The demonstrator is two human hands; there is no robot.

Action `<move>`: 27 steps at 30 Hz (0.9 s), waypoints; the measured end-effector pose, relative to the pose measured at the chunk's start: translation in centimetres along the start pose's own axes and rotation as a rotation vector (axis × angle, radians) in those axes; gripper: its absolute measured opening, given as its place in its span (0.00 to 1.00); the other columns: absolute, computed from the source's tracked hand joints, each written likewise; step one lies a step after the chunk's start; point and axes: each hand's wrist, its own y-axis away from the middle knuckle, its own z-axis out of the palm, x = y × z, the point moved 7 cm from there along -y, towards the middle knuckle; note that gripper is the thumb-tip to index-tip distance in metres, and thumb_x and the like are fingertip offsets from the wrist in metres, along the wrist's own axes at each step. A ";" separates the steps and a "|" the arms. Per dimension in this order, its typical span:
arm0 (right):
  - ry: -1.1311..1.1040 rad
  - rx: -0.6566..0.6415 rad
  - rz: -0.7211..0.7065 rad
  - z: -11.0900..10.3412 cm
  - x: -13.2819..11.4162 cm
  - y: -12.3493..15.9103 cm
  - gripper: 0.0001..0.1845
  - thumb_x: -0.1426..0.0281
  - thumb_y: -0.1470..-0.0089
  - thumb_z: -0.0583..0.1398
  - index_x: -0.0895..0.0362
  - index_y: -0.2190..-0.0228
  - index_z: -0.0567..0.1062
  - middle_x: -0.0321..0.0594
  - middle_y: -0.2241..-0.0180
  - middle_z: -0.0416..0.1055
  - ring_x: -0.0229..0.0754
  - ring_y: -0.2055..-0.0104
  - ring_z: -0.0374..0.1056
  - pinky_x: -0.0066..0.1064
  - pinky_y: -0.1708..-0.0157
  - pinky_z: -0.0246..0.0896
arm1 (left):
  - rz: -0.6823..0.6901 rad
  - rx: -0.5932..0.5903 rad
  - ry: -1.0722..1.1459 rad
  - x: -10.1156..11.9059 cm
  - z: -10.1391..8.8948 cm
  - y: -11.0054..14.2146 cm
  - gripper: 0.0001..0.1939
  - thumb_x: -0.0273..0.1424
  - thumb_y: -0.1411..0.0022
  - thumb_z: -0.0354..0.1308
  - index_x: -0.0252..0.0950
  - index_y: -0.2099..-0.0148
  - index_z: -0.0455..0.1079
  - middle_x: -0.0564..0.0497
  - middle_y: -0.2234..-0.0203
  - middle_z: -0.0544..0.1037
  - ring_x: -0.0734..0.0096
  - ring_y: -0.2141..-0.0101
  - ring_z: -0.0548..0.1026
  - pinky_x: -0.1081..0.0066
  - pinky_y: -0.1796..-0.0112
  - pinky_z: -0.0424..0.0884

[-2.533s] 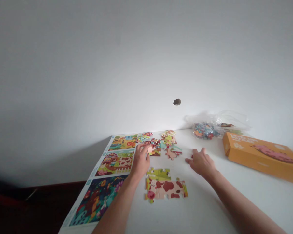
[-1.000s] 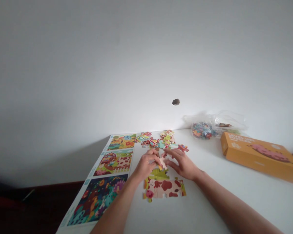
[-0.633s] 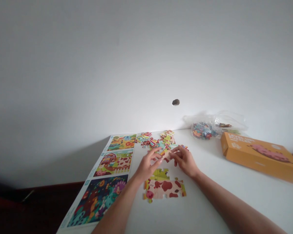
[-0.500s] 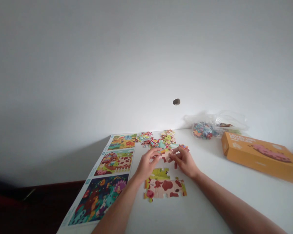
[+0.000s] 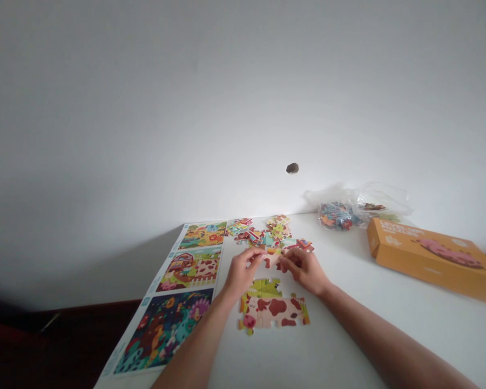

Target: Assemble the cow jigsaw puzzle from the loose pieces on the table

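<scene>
My left hand [image 5: 240,272] and my right hand [image 5: 305,268] meet over the white table [image 5: 389,319], fingers pinched on a pale puzzle piece with brown spots [image 5: 272,259] held between them. Just below the hands lies a partly joined cow puzzle [image 5: 273,310] with a green strip on top. Behind the hands is a heap of loose puzzle pieces [image 5: 269,233].
A picture sheet with three printed scenes [image 5: 178,286] lies along the table's left edge. An orange puzzle box [image 5: 429,256] sits at the right. Clear bags of pieces [image 5: 348,210] rest against the wall. A dark spot [image 5: 292,168] marks the wall.
My hands came together from apart, the left from the pile and the right from the table, and now both pinch one spotted piece above the joined cow section.
</scene>
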 end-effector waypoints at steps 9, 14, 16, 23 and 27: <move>0.072 0.027 0.013 -0.5 0.5 -0.1 0.18 0.56 0.37 0.56 0.56 0.70 0.75 0.39 0.74 0.76 0.40 0.72 0.70 0.30 0.71 0.64 | -0.017 -0.061 -0.019 0.5 0.1 0.1 0.11 0.30 0.40 0.61 0.36 0.55 0.76 0.49 0.64 0.81 0.68 0.63 0.78 0.70 0.59 0.72; 0.083 0.030 0.004 -0.5 0.2 -0.1 0.19 0.56 0.37 0.55 0.56 0.72 0.73 0.39 0.75 0.76 0.39 0.73 0.69 0.30 0.72 0.61 | -0.007 -0.053 -0.068 0.6 0.1 0.0 0.10 0.29 0.40 0.60 0.36 0.56 0.76 0.49 0.65 0.81 0.68 0.64 0.78 0.69 0.59 0.72; 0.093 0.036 0.005 -0.5 0.1 0.0 0.21 0.56 0.36 0.54 0.56 0.74 0.72 0.39 0.75 0.75 0.39 0.74 0.68 0.30 0.73 0.60 | 0.006 -0.049 -0.078 0.7 0.0 0.0 0.09 0.29 0.40 0.60 0.37 0.56 0.76 0.49 0.65 0.81 0.68 0.64 0.78 0.70 0.59 0.72; 0.095 0.039 0.007 -0.7 0.1 0.0 0.25 0.53 0.35 0.52 0.56 0.76 0.72 0.40 0.75 0.75 0.39 0.74 0.69 0.30 0.72 0.61 | 0.051 -0.045 -0.137 1.1 -0.2 -0.1 0.07 0.30 0.39 0.60 0.38 0.58 0.76 0.49 0.63 0.80 0.68 0.64 0.77 0.70 0.60 0.71; 0.091 0.039 0.003 -0.7 0.3 0.0 0.25 0.53 0.35 0.52 0.56 0.75 0.72 0.40 0.75 0.75 0.39 0.73 0.69 0.30 0.72 0.61 | 0.061 -0.052 -0.153 1.0 -0.1 -0.1 0.07 0.30 0.39 0.60 0.38 0.58 0.76 0.49 0.63 0.80 0.67 0.63 0.76 0.70 0.59 0.71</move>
